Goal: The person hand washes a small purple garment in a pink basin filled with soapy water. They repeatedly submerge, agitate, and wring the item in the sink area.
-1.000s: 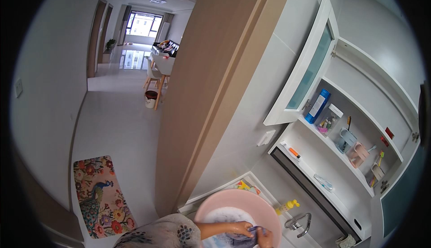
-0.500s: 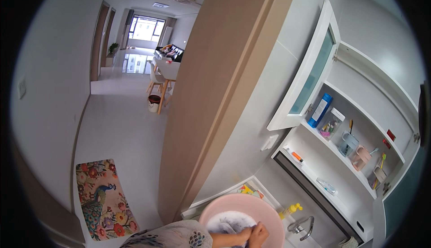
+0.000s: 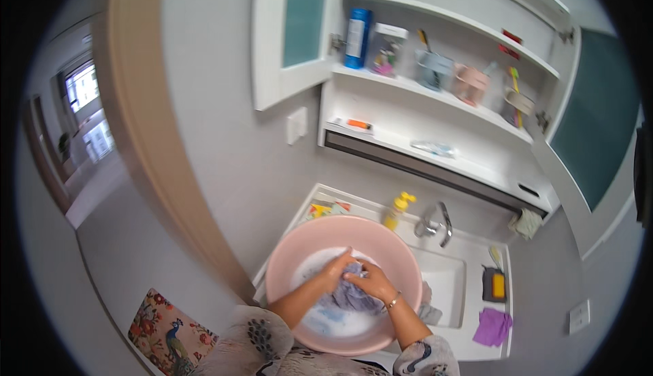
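A big pink basin [image 3: 398, 247] sits on the washbasin counter, with white suds [image 3: 318, 267] and bluish water in it. Over its middle, my left hand [image 3: 335, 271] and my right hand [image 3: 373, 282] grip a wet grey-purple cloth [image 3: 357, 299] between them. The fingers of both are bent round the fabric, and the thumbs lie close together. Part of the cloth hangs into the foam below my right hand, so its full shape is hidden. A bracelet circles my right wrist.
Behind the basin stand a yellow pump bottle [image 3: 397, 211] and a chrome faucet [image 3: 435, 225]. The white sink [image 3: 449, 284] lies to the right, beside a purple cloth [image 3: 492, 327] and a yellow soap bar [image 3: 498, 285]. An open cabinet door [image 3: 292, 36] juts out above.
My view has swung right, from the hallway to the sink and cabinet. Both hands stay in the basin; they were pressed together and now sit slightly apart, with the cloth showing between them.
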